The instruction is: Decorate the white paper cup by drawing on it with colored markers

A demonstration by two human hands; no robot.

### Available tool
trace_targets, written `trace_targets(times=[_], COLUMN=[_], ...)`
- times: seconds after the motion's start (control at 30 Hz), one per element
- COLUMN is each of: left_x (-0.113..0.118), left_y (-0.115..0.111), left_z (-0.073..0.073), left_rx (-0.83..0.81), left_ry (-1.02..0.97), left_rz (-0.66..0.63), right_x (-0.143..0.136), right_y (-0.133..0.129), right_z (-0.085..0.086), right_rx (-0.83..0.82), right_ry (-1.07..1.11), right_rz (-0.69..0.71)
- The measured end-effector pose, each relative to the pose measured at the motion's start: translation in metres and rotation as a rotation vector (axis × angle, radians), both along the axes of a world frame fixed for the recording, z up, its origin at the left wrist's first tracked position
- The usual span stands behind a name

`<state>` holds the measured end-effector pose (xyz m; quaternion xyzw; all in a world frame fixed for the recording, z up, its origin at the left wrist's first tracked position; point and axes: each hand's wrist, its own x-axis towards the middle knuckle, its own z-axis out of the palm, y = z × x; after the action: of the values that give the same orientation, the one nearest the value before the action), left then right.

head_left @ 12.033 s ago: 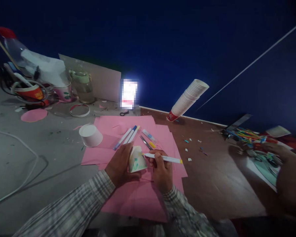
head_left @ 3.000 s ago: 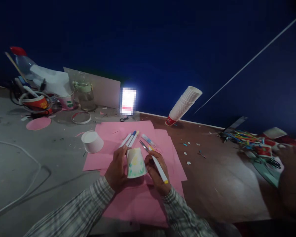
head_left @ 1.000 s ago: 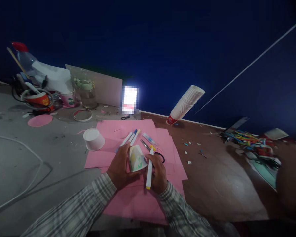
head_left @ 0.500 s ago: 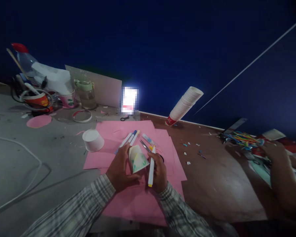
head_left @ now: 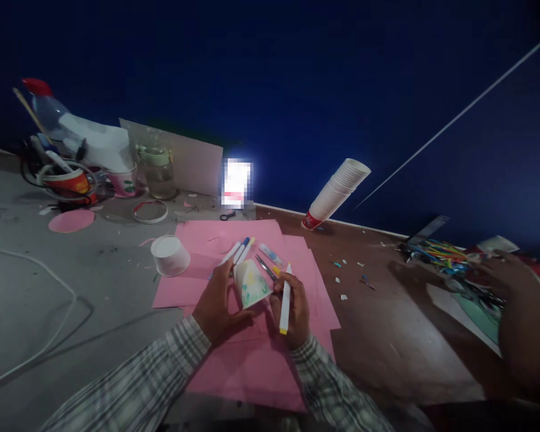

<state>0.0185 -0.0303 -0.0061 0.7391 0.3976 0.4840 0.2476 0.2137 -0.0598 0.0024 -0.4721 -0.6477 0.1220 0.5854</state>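
Note:
My left hand [head_left: 216, 303] is wrapped round a white paper cup [head_left: 251, 285] that lies tilted, its side marked with green strokes and a yellow patch. Beside it my right hand [head_left: 296, 309] grips a white marker [head_left: 285, 306] with yellow ends, close to the cup's rim. Pink paper sheets [head_left: 252, 378] lie beneath both hands. Just beyond the cup are several capped markers [head_left: 242, 251], a pair of scissors [head_left: 265, 265] partly behind my right hand, and a small clear tube [head_left: 271, 254]. A plain white cup [head_left: 170, 256] stands upside down on the paper's left edge.
A tall stack of paper cups [head_left: 337, 192] leans at the wall. At the back left stand a glass jar [head_left: 156, 174] and a red cup of tools [head_left: 67, 185]. A white cable [head_left: 49, 342] crosses the left side. Another person's arm [head_left: 526, 318] reaches in at right.
My right hand has shifted slightly right with the marker, which is turned a little. The cup has moved slightly up and left. At right the other person's arm has moved.

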Motion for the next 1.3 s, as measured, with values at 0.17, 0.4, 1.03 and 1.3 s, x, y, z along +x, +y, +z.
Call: trace_targets(times=[0.17, 0.4, 1.03, 1.3], left_x=[-0.002, -0.007, -0.008, -0.009], left_y=[0.004, 0.01, 0.017, 0.019], left_z=[0.002, -0.004, -0.025, -0.031], left_rx=[0.011, -0.07, -0.013, -0.027], left_ry=[-0.01, 0.022, 0.08, 0.076], left_rz=[0.072, 0.172, -0.039, -0.054], right_x=[0.003, 0.004, 0.028, 0.028], right_y=[0.003, 0.007, 0.035, 0.04], right_z=[0.009, 0.018, -0.016, -0.019], right_rx=[-0.074, -0.198, -0.247, -0.246], right_ry=[0.179, 0.33, -0.538, -0.464], right_rz=[-0.118, -0.243, -0.308, -0.345])
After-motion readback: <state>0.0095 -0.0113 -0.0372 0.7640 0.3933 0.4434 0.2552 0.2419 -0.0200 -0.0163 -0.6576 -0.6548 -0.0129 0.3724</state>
